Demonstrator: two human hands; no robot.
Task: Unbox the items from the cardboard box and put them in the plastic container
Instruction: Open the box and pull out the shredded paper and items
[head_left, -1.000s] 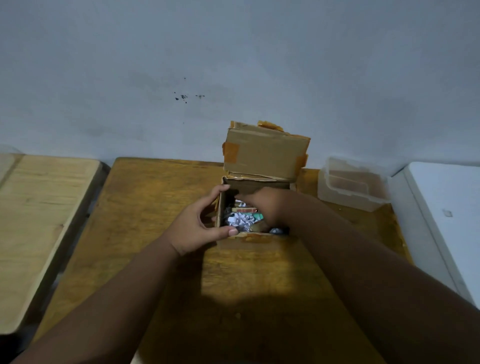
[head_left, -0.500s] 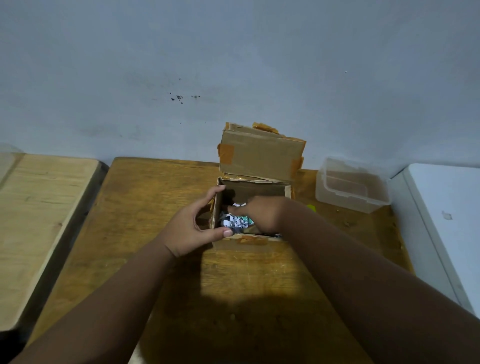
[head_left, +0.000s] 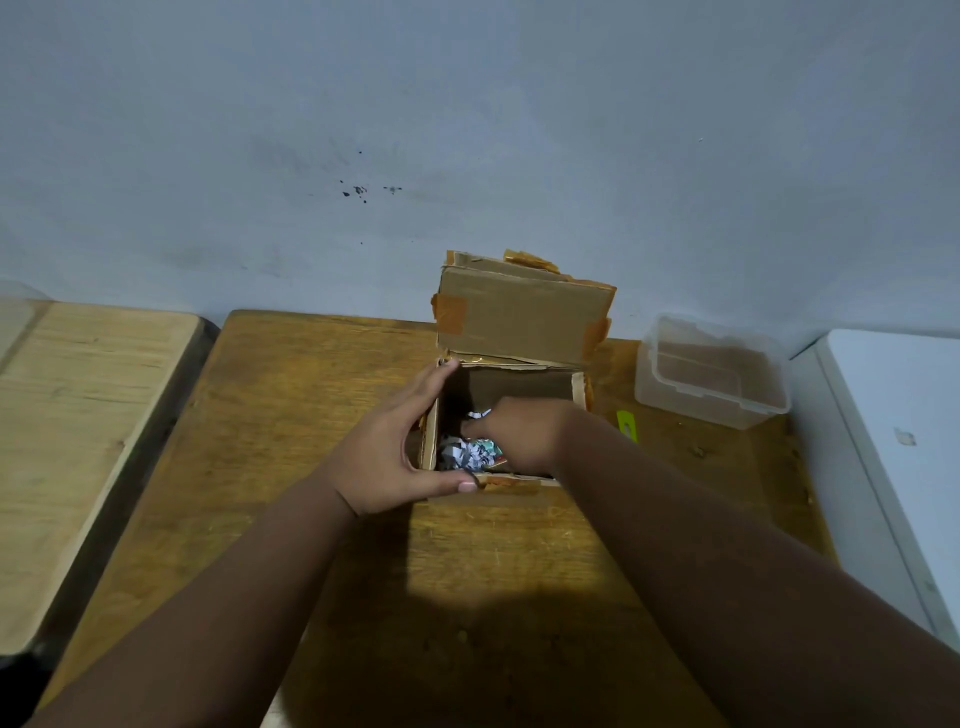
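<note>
Right hand (head_left: 524, 434) has sunk into crumpled paper (head_left: 467, 454), fingers' grasp unclear; left hand (head_left: 387, 462) clasps cardboard box (head_left: 519, 322), plastic container (head_left: 711, 410) nearby.

text: none legible | printed paper scraps (head_left: 470, 453) in cardboard box (head_left: 519, 322): too small

A brown wooden desk (head_left: 322, 415) stands against a grey-blue wall (head_left: 467, 130) flecked with dark specks (head_left: 358, 191), with a paler wooden desk (head_left: 78, 415) off its left edge, a white surface (head_left: 909, 415) off its right edge, and a small yellow-green thing (head_left: 627, 423) lying near its far right corner.
</note>
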